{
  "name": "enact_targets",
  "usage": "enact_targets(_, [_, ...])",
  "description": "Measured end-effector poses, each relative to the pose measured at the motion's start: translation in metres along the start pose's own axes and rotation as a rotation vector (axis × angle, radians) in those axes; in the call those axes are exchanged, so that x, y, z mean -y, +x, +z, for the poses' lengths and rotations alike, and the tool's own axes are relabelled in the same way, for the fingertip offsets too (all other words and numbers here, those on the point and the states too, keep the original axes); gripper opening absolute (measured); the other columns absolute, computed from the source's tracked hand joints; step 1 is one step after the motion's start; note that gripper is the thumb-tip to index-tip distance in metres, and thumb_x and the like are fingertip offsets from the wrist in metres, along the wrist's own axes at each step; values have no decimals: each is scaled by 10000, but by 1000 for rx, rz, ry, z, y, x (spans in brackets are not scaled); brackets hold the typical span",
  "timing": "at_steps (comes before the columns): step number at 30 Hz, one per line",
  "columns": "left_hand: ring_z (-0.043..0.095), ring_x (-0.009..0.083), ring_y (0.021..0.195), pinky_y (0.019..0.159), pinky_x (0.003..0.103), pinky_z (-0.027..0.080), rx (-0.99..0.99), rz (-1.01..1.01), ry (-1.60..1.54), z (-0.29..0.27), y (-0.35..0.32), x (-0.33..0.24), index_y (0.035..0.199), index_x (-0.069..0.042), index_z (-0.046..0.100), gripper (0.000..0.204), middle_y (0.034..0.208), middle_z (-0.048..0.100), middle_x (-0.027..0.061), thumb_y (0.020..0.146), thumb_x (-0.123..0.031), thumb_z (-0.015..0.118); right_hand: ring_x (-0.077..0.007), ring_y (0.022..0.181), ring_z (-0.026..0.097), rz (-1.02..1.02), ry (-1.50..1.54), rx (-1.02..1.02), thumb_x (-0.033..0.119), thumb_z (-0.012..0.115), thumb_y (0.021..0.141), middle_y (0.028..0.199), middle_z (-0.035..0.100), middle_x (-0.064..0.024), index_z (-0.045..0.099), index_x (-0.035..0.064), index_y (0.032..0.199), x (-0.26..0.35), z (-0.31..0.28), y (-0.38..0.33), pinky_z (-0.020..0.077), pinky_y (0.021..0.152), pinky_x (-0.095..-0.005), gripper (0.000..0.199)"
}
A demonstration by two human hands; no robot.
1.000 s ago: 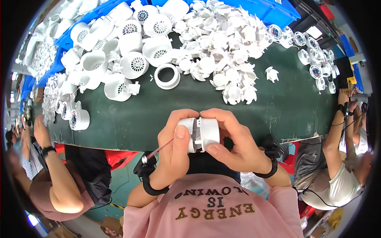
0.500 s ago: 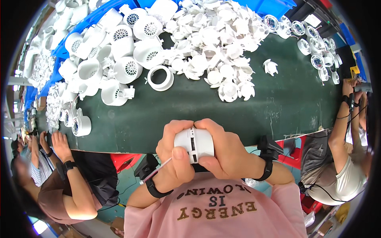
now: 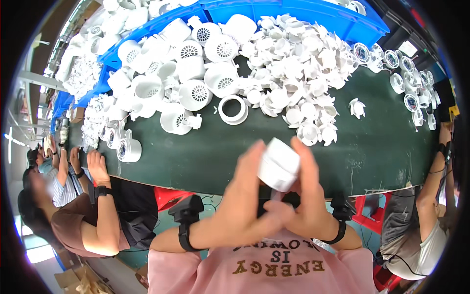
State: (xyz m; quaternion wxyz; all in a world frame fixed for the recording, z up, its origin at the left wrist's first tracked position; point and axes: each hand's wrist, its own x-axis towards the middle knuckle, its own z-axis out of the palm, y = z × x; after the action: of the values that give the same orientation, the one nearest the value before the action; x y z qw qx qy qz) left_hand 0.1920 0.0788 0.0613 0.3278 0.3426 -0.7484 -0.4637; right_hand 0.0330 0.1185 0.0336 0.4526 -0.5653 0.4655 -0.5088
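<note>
Between my two hands, over the table's near edge, is a white plastic housing (image 3: pixel 279 165), tilted. My left hand (image 3: pixel 242 196) presses its fingers against the housing's left side, and its thumb reaches in below. On the other side my right hand (image 3: pixel 309 188) grips with closed fingers. Both hands are smeared by motion, so the thumbs and the housing's underside are hard to make out. Just beyond them on the table lie a white ring (image 3: pixel 233 110) and a heap of white petal-shaped parts (image 3: pixel 293 73).
White cups with slotted bottoms (image 3: pixel 195 94) pile up at the left on the green table (image 3: pixel 205 157). Blue bins (image 3: pixel 293 11) line the back. Small round assemblies (image 3: pixel 411 102) lie at the right. Co-workers sit on both sides; one person's hand (image 3: pixel 97 166) rests near the left edge.
Both hands have moved right and turned the housing, so its slotted side no longer shows. The thin stick by my left hand can no longer be made out. The whole view has shifted.
</note>
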Motion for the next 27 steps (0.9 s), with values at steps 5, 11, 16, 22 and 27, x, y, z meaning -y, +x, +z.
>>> enact_targets(5, [434,421,1164,975,479,369,53,194,555,-52,19,9,1340,39,358,778,1290,442,224,708,-170,760,-124,936,547,93,350,1,29,665,811,1125,525,-91,173,50,1465,3,-12,6,455,813,-267,818])
enact_targets(11, [475,343,1065,916,449,344,-317,119,1174,-112,67,82,1229,2,483,716,1200,507,176,606,-156,798,-115,875,548,38,318,67,16,671,776,1057,551,-97,149,43,1418,-8,-11,1,461,733,-256,828])
enact_targets(16, [505,330,1069,902,442,382,-337,120,1209,-120,69,77,1175,-6,505,682,1201,520,155,578,-132,811,-141,975,528,-15,67,63,23,682,770,1163,492,-118,233,26,1400,-8,-20,1,455,798,-268,774])
enact_targets(22, [571,364,979,839,403,469,-435,318,782,-84,48,27,1071,-13,550,580,1065,585,172,538,-46,777,-175,1081,512,-2,340,-34,-23,693,748,1212,474,-114,390,12,1340,-1,-25,3,447,893,-302,666])
enact_targets(27, [567,289,763,638,357,481,-107,477,870,-51,38,10,1082,4,593,628,988,585,142,499,-143,774,-237,985,551,-380,-278,46,72,775,635,1139,516,-157,447,-38,1300,24,-16,25,446,860,-309,749])
